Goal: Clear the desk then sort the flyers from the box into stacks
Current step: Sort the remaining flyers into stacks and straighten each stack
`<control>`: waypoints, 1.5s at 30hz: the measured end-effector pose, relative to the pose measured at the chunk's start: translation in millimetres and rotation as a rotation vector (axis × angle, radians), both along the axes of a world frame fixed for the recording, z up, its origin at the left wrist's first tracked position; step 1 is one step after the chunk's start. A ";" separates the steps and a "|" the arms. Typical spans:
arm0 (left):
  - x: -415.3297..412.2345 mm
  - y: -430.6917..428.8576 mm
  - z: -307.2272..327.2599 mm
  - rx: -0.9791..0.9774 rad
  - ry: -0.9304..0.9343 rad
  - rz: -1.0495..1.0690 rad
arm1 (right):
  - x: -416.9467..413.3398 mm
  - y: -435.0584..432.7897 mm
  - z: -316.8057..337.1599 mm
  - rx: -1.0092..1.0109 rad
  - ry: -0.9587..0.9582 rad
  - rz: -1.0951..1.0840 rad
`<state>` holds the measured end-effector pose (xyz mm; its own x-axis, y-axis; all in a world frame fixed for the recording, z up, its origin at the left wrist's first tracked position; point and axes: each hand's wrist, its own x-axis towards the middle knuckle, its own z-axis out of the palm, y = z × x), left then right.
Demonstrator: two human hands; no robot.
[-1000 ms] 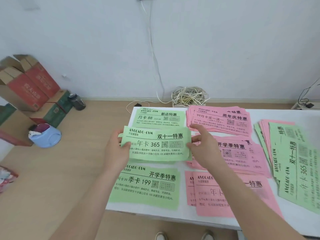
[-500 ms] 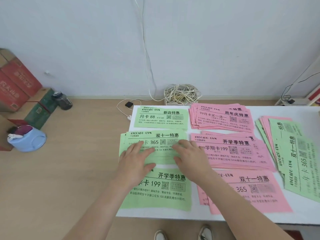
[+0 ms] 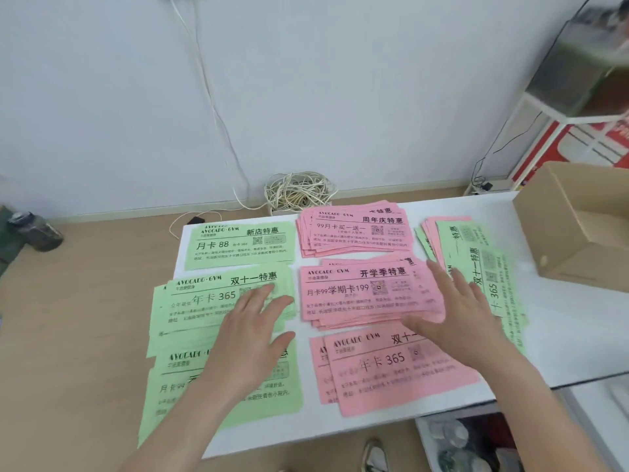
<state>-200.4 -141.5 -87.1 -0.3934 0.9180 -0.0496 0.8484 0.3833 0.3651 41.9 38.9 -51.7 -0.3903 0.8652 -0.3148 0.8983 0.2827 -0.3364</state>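
Green and pink flyers lie in stacks on the white desk (image 3: 558,338). On the left are three green stacks: a far one (image 3: 238,245), a middle one (image 3: 204,301) and a near one (image 3: 163,390). Three pink stacks fill the middle: far (image 3: 354,229), middle (image 3: 357,291), near (image 3: 391,373). An unsorted mixed pile (image 3: 483,264) lies to the right. My left hand (image 3: 248,338) hovers open, fingers spread, at the middle green stack's near right corner. My right hand (image 3: 456,315) is open between the middle pink stack and the mixed pile. An open cardboard box (image 3: 578,226) stands at the desk's far right.
A coil of white cable (image 3: 296,192) lies on the floor by the wall behind the desk. A dark bottle (image 3: 37,229) stands on the floor at the left. A white metal rack (image 3: 571,107) is at the far right. A bin with items (image 3: 469,441) sits below the desk's near edge.
Both hands laid the green flyer on the middle green stack and pressed it flat. Now the right hand has moved right toward the mixed pile; the left has lifted off. The view has swung right.
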 end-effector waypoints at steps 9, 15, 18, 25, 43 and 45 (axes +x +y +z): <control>168.6 135.0 1.7 -0.077 0.013 -0.447 | 98.2 65.1 -39.8 0.007 -0.024 -0.238; 220.1 198.6 -13.3 -0.215 0.129 -0.445 | 120.4 85.9 -51.7 0.005 0.225 -0.286; 231.2 209.6 -15.1 -0.258 0.210 -0.457 | 128.3 94.4 -50.6 -0.052 0.409 -0.405; 237.3 222.4 -7.6 -0.216 0.236 -0.478 | 137.8 116.6 -37.7 -0.173 0.669 -0.482; 217.6 226.2 18.6 0.207 -0.130 -0.208 | 143.9 118.9 -28.7 -0.495 0.988 -0.657; 227.4 222.0 15.9 0.019 -0.047 -0.428 | 144.6 115.0 -26.9 -0.587 1.087 -0.660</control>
